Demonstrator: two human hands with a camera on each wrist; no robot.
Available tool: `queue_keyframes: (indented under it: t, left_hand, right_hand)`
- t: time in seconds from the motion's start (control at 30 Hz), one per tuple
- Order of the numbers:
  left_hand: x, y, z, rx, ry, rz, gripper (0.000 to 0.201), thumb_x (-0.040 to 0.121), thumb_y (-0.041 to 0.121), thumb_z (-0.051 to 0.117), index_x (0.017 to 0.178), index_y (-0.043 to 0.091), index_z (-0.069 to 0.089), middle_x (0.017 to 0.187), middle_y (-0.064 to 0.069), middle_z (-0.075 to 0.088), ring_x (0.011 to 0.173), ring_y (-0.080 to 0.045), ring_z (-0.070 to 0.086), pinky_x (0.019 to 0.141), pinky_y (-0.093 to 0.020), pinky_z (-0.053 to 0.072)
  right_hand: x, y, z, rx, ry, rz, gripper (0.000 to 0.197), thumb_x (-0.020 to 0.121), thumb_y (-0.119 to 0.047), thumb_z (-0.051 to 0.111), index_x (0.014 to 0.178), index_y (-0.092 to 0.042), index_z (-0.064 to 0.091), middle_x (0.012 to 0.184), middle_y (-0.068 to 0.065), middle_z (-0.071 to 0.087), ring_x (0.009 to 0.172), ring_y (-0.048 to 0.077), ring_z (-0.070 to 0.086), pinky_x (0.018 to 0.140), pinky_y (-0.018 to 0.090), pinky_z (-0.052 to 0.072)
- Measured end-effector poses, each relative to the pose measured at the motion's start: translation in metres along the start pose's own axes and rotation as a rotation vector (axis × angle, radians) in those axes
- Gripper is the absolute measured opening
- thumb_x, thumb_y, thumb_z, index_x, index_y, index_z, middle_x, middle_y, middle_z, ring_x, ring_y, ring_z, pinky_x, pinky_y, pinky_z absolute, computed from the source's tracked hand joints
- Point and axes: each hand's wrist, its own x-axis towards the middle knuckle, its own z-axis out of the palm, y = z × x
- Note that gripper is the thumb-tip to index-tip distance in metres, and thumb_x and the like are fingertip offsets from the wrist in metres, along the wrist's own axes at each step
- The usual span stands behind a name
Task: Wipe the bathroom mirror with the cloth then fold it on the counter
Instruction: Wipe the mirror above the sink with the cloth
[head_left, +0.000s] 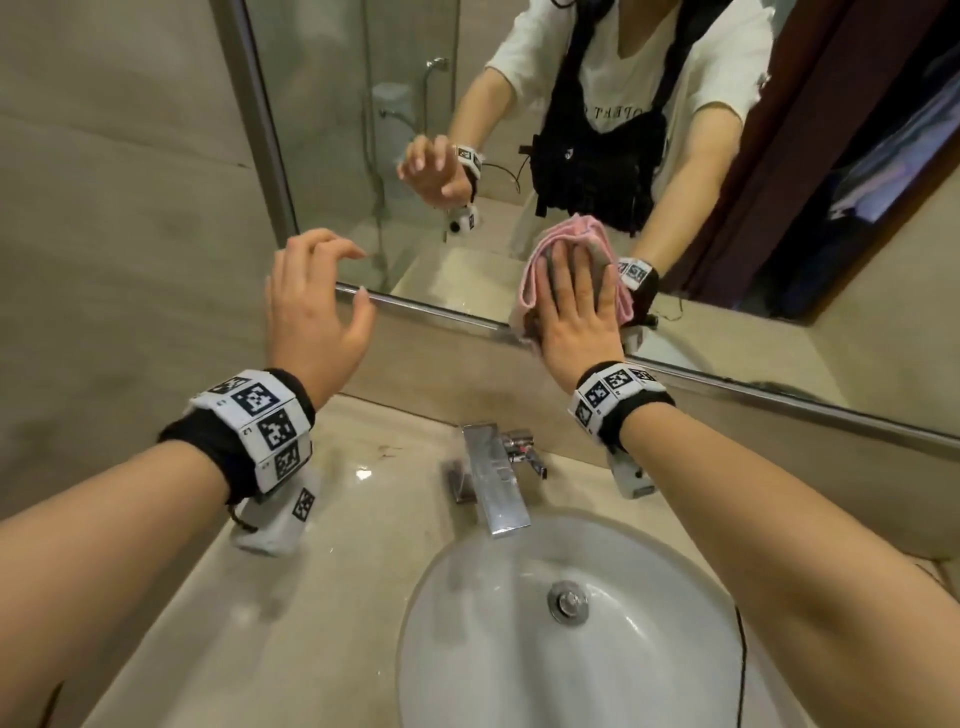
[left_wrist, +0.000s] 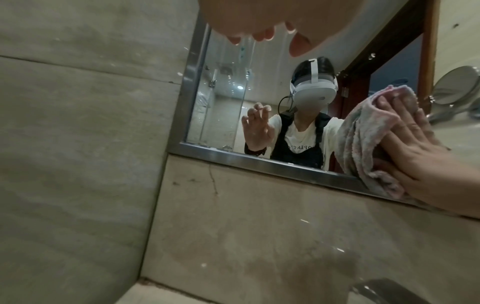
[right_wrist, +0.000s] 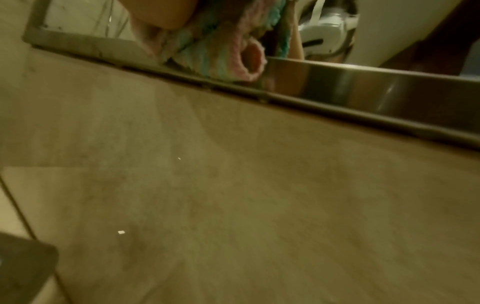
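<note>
Forearms reach in from the lower corners of the head view, over the sink (head_left: 519, 623) and tap (head_left: 493, 478). Farther out, the pink cloth (head_left: 535, 275) lies bunched against the mirror (head_left: 415, 156) at its lower metal frame (head_left: 441, 312), pinned by the right hand (head_left: 576, 312), whose fingers lie flat and straight on it; this grip presses and does not pinch. The left hand (head_left: 317, 306) hovers near the glass with loosely spread, bent fingers, holding nothing.

Risks, as I judge them: the wadded cloth hangs partly over the frame, so a stroke could snag there or slip free and drop toward the wet table (head_left: 363, 545) or the sink. Flat pressure alone gives little hold. The free hand could also smudge the wiped glass.
</note>
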Motion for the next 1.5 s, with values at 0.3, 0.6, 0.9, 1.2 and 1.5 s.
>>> queue_keyframes:
  t: [0.3,0.6,0.9,1.2,1.5]
  left_hand:
    - [0.006,-0.039,-0.017,0.012,0.013,-0.030,0.029,0.077,0.012,0.053,0.105,0.005,0.054,0.112,-0.018,0.052,0.102,-0.031,0.047,0.088,-0.036,0.035]
    - [0.008,-0.053,-0.019,-0.015,0.020,-0.027,0.029,0.077,0.011,0.054,0.105,0.004,0.054,0.112,-0.018,0.052,0.102,-0.031,0.047,0.088,-0.039,0.038]
    - [0.009,-0.091,-0.050,0.044,0.030,-0.034,0.028,0.077,0.011,0.053,0.103,0.001,0.056,0.110,-0.021,0.053,0.103,-0.033,0.048,0.097,-0.025,0.028]
    - [0.013,-0.079,-0.045,-0.006,0.006,0.086,0.027,0.077,0.008,0.055,0.103,0.004,0.054,0.107,-0.020,0.054,0.099,-0.031,0.048,0.093,-0.030,0.032]
    - [0.020,-0.073,-0.053,0.008,0.034,0.048,0.029,0.076,0.010,0.053,0.104,0.002,0.055,0.108,-0.020,0.053,0.100,-0.030,0.046,0.092,-0.033,0.034]
  right_hand:
    - [0.061,-0.066,-0.007,-0.090,0.063,-0.201,0.078,0.080,-0.035,0.060,0.144,-0.006,0.026,0.149,0.014,0.034,0.137,0.032,0.033,0.112,0.047,-0.016]
    - [0.073,-0.098,-0.007,-0.135,0.020,-0.228,0.074,0.082,-0.030,0.058,0.145,-0.008,0.026,0.152,0.011,0.030,0.140,0.028,0.028,0.112,0.047,-0.018]
    - [0.114,-0.149,-0.022,-0.166,-0.064,-0.342,0.064,0.092,-0.020,0.039,0.149,-0.012,0.011,0.157,0.008,0.014,0.144,0.025,0.012,0.097,0.042,-0.040]
    - [0.129,-0.154,-0.032,-0.210,-0.072,-0.473,0.068,0.087,-0.038,0.047,0.146,-0.012,0.026,0.152,0.006,0.029,0.141,0.023,0.026,0.107,0.045,-0.020]
    - [0.157,-0.128,-0.057,-0.101,-0.088,-0.665,0.067,0.096,-0.042,0.032,0.149,-0.009,0.009,0.158,0.010,0.006,0.146,0.027,0.001,0.107,0.048,-0.026]
